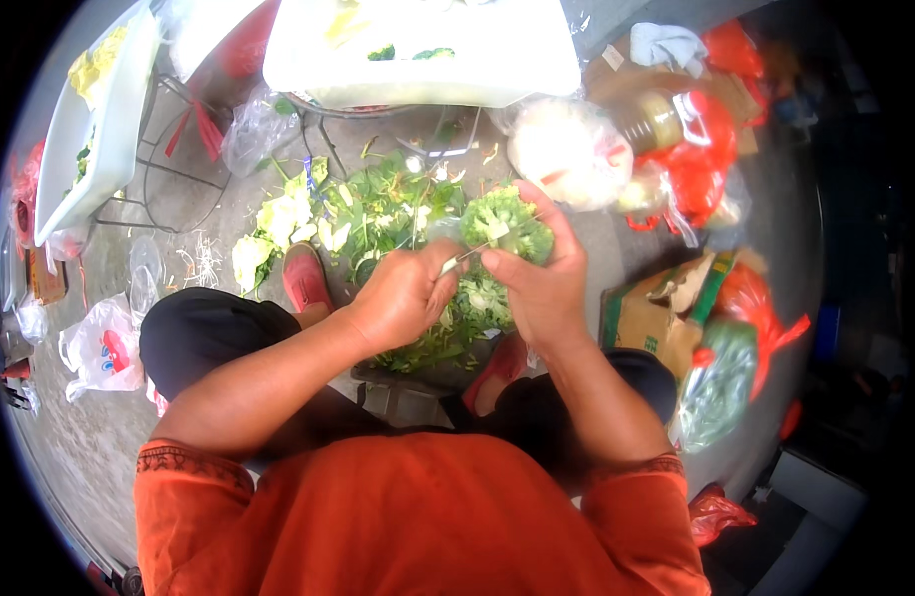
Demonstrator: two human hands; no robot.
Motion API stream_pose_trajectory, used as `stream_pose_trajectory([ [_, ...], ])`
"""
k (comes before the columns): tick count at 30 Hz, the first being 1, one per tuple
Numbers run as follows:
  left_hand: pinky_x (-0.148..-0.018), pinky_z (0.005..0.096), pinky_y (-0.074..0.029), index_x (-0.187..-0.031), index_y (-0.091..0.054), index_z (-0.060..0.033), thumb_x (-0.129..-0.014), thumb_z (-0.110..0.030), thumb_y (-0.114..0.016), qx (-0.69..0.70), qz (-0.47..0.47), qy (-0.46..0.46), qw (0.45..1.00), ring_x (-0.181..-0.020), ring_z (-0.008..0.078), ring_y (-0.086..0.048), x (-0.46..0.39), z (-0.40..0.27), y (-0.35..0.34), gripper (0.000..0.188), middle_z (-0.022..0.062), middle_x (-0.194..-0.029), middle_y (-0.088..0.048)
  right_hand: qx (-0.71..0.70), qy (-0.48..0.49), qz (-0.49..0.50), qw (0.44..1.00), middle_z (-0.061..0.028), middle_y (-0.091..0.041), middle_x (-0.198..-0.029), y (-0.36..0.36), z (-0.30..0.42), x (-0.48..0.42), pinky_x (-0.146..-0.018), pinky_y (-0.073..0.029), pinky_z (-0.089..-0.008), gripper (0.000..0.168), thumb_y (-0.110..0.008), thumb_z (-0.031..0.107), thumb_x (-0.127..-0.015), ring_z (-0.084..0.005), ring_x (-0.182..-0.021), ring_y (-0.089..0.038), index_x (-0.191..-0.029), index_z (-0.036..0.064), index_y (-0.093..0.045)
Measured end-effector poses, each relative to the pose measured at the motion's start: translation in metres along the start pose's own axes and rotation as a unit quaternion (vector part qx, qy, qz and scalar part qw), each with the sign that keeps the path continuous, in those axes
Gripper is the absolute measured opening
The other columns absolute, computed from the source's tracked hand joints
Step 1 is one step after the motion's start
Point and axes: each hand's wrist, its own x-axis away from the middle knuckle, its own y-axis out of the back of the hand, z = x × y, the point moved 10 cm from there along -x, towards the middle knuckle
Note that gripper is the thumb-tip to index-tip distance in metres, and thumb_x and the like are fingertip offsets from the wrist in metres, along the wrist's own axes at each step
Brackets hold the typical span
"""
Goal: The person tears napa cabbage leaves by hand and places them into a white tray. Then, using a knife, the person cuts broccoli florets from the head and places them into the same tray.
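Note:
My left hand [405,290] grips the pale handle [449,266] of a small knife. Its thin blade lies across the front of a green broccoli head [508,220]; how deep it cuts, I cannot tell. My right hand [550,279] holds that broccoli from the side, fingers behind it and thumb near the blade. Directly below the held head, another pale green broccoli portion [484,299] shows; whether it is joined is unclear. Beneath both hands, a pile of leaves and stem trimmings [383,197] covers the floor between my feet.
A white tub [427,93] with broccoli pieces stands ahead on a wire stand. Another white tub [103,179] is at left. Bagged goods [569,153], an oil jug [647,123] and a torn cardboard box [651,313] sit at right. Cabbage leaves [282,216] lie near my left shoe [306,276].

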Motion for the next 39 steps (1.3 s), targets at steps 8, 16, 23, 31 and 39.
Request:
stream_pose_trajectory([
  [8, -0.052, 0.0379, -0.044, -0.092, -0.055, -0.0024, -0.087, -0.005, -0.051, -0.050, -0.030, -0.015, 0.998, -0.055, 0.0332, -0.056, -0.002, -0.006, 0.003, 0.007, 0.0183, -0.064, -0.054, -0.073, -0.024, -0.018, 0.997, -0.0062, -0.058, -0.098, 0.000, -0.001, 0.000, -0.072, -0.049, -0.0252, 0.060, -0.060, -0.014, -0.070, -0.0114, -0.084, -0.057, -0.127, 0.000, -0.045],
  [16, -0.054, 0.0416, -0.045, -0.095, -0.057, -0.0041, -0.087, -0.012, -0.053, 0.014, -0.004, 0.018, 1.000, -0.061, 0.0381, -0.056, -0.008, -0.001, -0.001, 0.012, 0.0202, -0.069, -0.056, -0.099, -0.059, 0.028, 0.993, -0.0164, -0.049, -0.121, -0.001, -0.009, -0.002, -0.090, -0.043, -0.0427, 0.063, -0.049, -0.012, -0.072, -0.0257, -0.106, -0.053, -0.132, -0.001, -0.036],
  [23, -0.054, 0.0365, -0.045, -0.095, -0.057, -0.0043, -0.086, -0.017, -0.059, -0.012, -0.024, -0.037, 0.999, -0.057, 0.0336, -0.057, -0.007, -0.025, 0.014, 0.015, 0.0175, -0.067, -0.056, -0.105, -0.056, 0.009, 0.993, -0.0120, -0.055, -0.107, 0.006, -0.006, -0.007, -0.080, -0.048, -0.0326, 0.061, -0.055, -0.014, -0.070, -0.0170, -0.094, -0.055, -0.128, 0.000, -0.044],
  [31, -0.054, 0.0258, -0.044, -0.094, -0.057, -0.0055, -0.078, -0.016, -0.070, 0.163, -0.137, 0.038, 0.976, -0.060, 0.0075, -0.052, -0.013, -0.011, 0.031, 0.022, 0.0017, -0.064, -0.056, 0.191, 0.039, 0.007, 0.981, -0.0045, -0.057, -0.114, 0.004, 0.001, -0.003, -0.076, -0.047, -0.0243, 0.060, -0.063, -0.002, -0.066, -0.0107, -0.099, -0.054, -0.124, 0.005, -0.053],
  [39, -0.059, 0.0224, -0.045, -0.076, -0.059, -0.0041, -0.080, -0.005, -0.061, 0.211, -0.110, 0.060, 0.969, -0.065, 0.0050, -0.053, -0.010, -0.013, 0.034, 0.004, -0.0009, -0.068, -0.059, 0.094, -0.023, 0.074, 0.993, -0.0056, -0.056, -0.115, -0.004, -0.001, -0.004, -0.076, -0.044, -0.0211, 0.062, -0.052, -0.009, -0.060, -0.0095, -0.097, -0.052, -0.121, 0.001, -0.055],
])
